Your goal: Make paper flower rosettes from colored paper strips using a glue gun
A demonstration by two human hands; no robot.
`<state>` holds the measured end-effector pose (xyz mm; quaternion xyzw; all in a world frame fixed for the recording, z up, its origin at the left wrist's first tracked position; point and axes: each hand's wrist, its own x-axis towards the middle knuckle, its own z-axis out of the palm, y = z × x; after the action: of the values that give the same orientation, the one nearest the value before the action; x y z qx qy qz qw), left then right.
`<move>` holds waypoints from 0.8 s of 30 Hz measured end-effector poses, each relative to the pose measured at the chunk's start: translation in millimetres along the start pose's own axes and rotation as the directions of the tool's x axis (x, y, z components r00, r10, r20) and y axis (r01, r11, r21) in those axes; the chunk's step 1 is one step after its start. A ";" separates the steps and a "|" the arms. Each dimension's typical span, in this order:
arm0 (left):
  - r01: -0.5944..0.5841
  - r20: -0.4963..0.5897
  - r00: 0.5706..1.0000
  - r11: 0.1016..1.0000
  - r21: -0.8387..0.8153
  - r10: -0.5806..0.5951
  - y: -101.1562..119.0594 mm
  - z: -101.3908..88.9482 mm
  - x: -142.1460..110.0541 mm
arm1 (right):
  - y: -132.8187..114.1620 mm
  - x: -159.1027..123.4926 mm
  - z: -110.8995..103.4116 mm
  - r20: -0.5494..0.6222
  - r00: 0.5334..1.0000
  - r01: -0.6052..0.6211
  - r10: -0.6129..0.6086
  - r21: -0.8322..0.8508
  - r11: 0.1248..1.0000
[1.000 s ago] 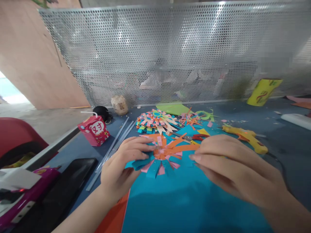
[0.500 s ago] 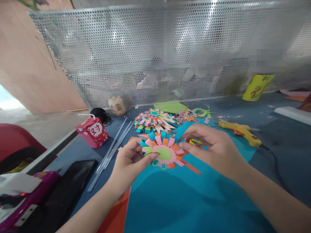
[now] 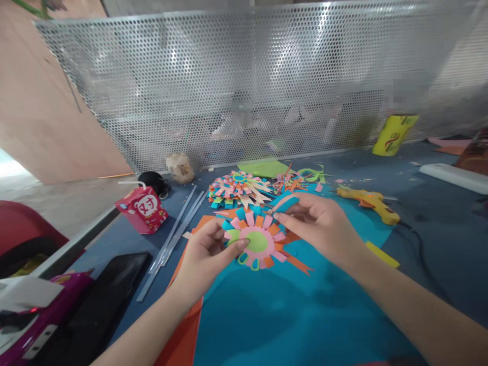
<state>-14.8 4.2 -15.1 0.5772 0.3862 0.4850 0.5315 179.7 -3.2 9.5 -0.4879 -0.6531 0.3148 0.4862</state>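
Observation:
In my left hand (image 3: 208,256) is a paper rosette (image 3: 259,243), gripped at its left edge with the thumb on the front. It has a light green centre and rings of pink, orange and blue loops; an orange notched tail (image 3: 299,264) points to the lower right. My right hand (image 3: 324,223) pinches a blue paper strip (image 3: 285,204) at the rosette's upper right edge. Whether that strip is fixed to the rosette I cannot tell. Beneath both hands lies a large blue sheet (image 3: 267,315).
Finished rosettes (image 3: 238,185) and paper scraps (image 3: 292,183) lie behind. A yellow glue gun (image 3: 368,203) with its cord rests at right. Left are clear glue sticks (image 3: 171,244), a red drink box (image 3: 143,208) and a black phone (image 3: 124,277). A perforated metal panel (image 3: 229,66) borders the table.
The rosette was turned over, from its back to its green-centred front. My right hand left the orange strip and now holds a blue one at the upper edge.

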 end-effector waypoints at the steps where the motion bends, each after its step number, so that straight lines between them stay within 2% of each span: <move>1: 0.014 -0.007 1.000 1.000 0.003 -0.014 -0.2 0.0 0.0 | 0.0 0.2 -0.3 0.000 1.000 -0.002 0.002 -0.005 1.000; 12: 0.119 -0.084 0.989 0.993 -0.028 -0.121 5.0 4.5 -0.3 | 0.4 1.4 0.8 0.030 1.000 -0.003 0.002 0.036 0.999; 24: 0.051 -0.118 0.992 0.996 0.075 -0.042 2.0 0.8 0.9 | 6.7 4.9 4.0 0.076 0.995 -0.072 0.067 0.064 0.995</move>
<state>-13.9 4.6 -13.0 0.5588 0.4485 0.4901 0.4964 177.9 3.9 3.9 -0.4819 -0.6422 0.3709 0.4666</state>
